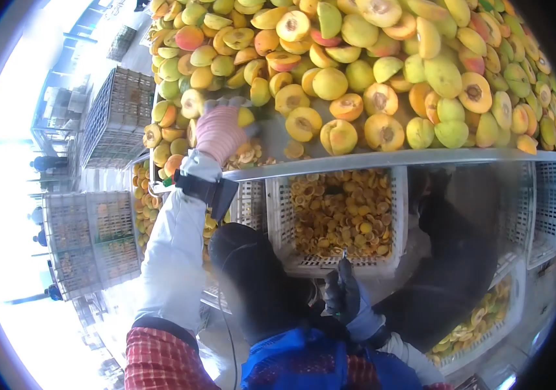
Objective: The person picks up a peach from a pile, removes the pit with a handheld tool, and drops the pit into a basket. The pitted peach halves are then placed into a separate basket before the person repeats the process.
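My left hand (220, 130), in a pink and grey glove, is at the left part of the metal table among the fruit. Its fingers curl round a yellow peach piece (245, 117), mostly hidden by the glove. Cut peach halves (303, 123) lie just to its right, some showing brown hollows. Small trimmed scraps (249, 153) are by the wrist at the table edge. Lower down, near my lap, my right hand (343, 294) in a dark glove is closed round a small tool with a thin metal tip (345, 253); its handle is hidden.
A metal rim (382, 160) edges the table, which is heaped with peaches. Beneath it a white crate (280, 221) holds cut scraps, between my legs. Another crate of pieces (479, 325) stands at lower right. Stacked crates (118, 117) are on the left.
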A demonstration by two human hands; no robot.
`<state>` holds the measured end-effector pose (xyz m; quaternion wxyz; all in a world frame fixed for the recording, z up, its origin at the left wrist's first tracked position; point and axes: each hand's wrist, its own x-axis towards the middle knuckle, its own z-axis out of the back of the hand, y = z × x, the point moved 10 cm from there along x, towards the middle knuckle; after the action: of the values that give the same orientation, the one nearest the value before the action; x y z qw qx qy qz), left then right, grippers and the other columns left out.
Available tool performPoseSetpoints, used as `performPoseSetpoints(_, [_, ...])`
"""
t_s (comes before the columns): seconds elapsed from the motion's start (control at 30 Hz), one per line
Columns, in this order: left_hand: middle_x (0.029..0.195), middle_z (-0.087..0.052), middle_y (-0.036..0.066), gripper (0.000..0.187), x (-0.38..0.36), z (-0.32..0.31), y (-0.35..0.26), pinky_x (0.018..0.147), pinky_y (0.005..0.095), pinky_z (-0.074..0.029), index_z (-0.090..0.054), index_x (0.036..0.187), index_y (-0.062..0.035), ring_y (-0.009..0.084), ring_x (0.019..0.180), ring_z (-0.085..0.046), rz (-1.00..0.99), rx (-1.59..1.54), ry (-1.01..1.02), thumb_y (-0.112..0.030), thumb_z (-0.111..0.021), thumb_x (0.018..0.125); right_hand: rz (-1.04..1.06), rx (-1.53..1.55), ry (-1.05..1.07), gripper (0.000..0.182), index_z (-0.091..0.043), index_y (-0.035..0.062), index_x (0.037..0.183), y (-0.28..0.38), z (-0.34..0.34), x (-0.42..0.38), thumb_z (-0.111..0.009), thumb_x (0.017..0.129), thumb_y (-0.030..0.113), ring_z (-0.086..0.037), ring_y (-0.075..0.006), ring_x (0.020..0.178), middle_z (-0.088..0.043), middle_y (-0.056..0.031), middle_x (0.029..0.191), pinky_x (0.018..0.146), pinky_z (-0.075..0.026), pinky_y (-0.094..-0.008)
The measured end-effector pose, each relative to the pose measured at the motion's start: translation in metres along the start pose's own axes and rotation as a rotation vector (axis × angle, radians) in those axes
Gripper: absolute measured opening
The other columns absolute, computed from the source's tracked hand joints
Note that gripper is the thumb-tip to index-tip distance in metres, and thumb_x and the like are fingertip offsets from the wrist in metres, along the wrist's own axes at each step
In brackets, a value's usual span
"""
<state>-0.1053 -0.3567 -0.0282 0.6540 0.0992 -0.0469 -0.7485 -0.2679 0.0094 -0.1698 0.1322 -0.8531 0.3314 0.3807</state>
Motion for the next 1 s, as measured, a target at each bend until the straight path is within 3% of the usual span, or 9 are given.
performPoseSetpoints(0.07, [0.109, -0.062, 0.017, 0.057, -0.015, -0.002, -0.025, 0.091, 0.0438, -0.044, -0.055, 0.121, -0.011, 0.035, 0.107, -0.055, -0.029, -0.121, 0.107, -0.045, -0.066, 0.077, 0.019, -0.016, -0.015, 0.045, -0.052, 0.0128, 0.081, -0.001, 0.007, -0.002, -0.046, 0.092, 0.055, -0.03, -0.0078, 0.036, -0.035, 0.0045, 0.05, 0.035, -0.025, -0.0227])
performPoseSetpoints(0.13, [0.1, -0.064, 0.018, 0.047, -0.039, 0.028, -0.046, 0.083, 0.0411, -0.048, -0.057, 0.117, -0.0072, 0.0343, 0.095, -0.06, -0.056, -0.252, -0.124, -0.037, -0.065, 0.081, 0.017, 0.042, 0.06, 0.042, -0.051, 0.0071, 0.089, -0.005, 0.017, 0.004, -0.047, 0.094, 0.048, -0.041, -0.0103, 0.04, -0.044, 0.0013, 0.054, 0.037, -0.034, -0.0243])
performPoseSetpoints(0.2, [0.101, -0.063, 0.019, 0.042, -0.078, 0.062, -0.064, 0.082, 0.0396, -0.048, -0.057, 0.116, -0.006, 0.0342, 0.092, -0.061, -0.069, -0.453, -0.314, -0.031, -0.064, 0.083, 0.02, 0.051, 0.005, 0.04, -0.052, 0.0115, 0.085, 0.001, 0.01, -0.004, -0.047, 0.094, 0.05, -0.032, -0.0081, 0.037, -0.038, 0.0032, 0.052, 0.035, -0.026, -0.0227])
performPoseSetpoints(0.33, [0.098, -0.064, 0.007, 0.035, -0.161, 0.009, -0.098, 0.08, 0.0282, -0.046, -0.056, 0.115, -0.0028, 0.0152, 0.092, -0.059, 0.057, -1.586, 0.107, -0.029, -0.054, 0.092, 0.233, 0.01, 0.254, 0.036, -0.055, 0.0085, 0.094, 0.031, -0.033, -0.04, -0.048, 0.095, 0.044, -0.04, -0.01, 0.042, -0.047, -0.0001, 0.06, 0.037, -0.035, -0.0254])
performPoseSetpoints(0.37, [0.099, -0.063, 0.006, 0.036, -0.185, 0.0, -0.112, 0.081, 0.027, -0.046, -0.055, 0.116, -0.0022, 0.0135, 0.092, -0.058, 0.133, -1.7, 0.219, -0.03, -0.052, 0.093, 0.371, -0.018, 0.25, 0.034, -0.055, 0.0024, 0.111, 0.031, -0.024, -0.04, -0.049, 0.096, 0.032, -0.057, -0.0146, 0.063, -0.058, -0.0069, 0.082, 0.057, -0.05, -0.0291])
performPoseSetpoints(0.47, [0.098, -0.062, 0.007, 0.043, -0.247, -0.028, -0.143, 0.079, 0.0237, -0.048, -0.054, 0.118, -0.0018, 0.012, 0.087, -0.059, 0.351, -1.977, 0.531, -0.038, -0.048, 0.094, 0.393, -0.112, 0.284, 0.037, -0.047, 0.0034, 0.123, 0.026, -0.034, -0.046, -0.052, 0.095, 0.027, -0.059, -0.0139, 0.064, -0.06, -0.0091, 0.094, 0.05, -0.048, -0.0262])
performPoseSetpoints(0.7, [0.1, -0.062, 0.009, 0.051, -0.28, -0.032, -0.146, 0.081, 0.0274, -0.049, -0.054, 0.118, -0.0001, 0.0157, 0.089, -0.06, 0.554, -2.161, 0.268, -0.045, -0.045, 0.095, 0.493, -0.385, 0.196, 0.035, -0.047, -0.0034, 0.123, 0.017, -0.032, -0.056, -0.054, 0.092, 0.01, -0.059, -0.0079, 0.075, -0.064, -0.0067, 0.094, 0.061, -0.047, -0.0214])
performPoseSetpoints(0.8, [0.102, -0.061, 0.011, 0.053, -0.282, -0.028, -0.146, 0.084, 0.0296, -0.048, -0.054, 0.118, 0.001, 0.017, 0.092, -0.06, 0.517, -2.165, 0.184, -0.046, -0.044, 0.095, 0.399, -0.628, 0.186, 0.048, -0.031, -0.0018, 0.138, 0.015, -0.04, -0.064, -0.048, 0.094, 0.003, -0.054, -0.0142, 0.098, -0.053, -0.0114, 0.118, 0.081, -0.046, -0.0234])
performPoseSetpoints(1.0, [0.107, -0.058, 0.012, 0.057, -0.29, -0.032, -0.153, 0.085, 0.0297, -0.048, -0.051, 0.12, 0.001, 0.018, 0.094, -0.058, 0.406, -2.178, 0.085, -0.05, -0.045, 0.094, 0.65, -0.372, 0.235, 0.034, -0.049, -0.0006, 0.121, 0.022, -0.043, -0.08, -0.055, 0.091, 0.013, -0.054, -0.008, 0.065, -0.062, -0.0034, 0.088, 0.057, -0.046, -0.0228])
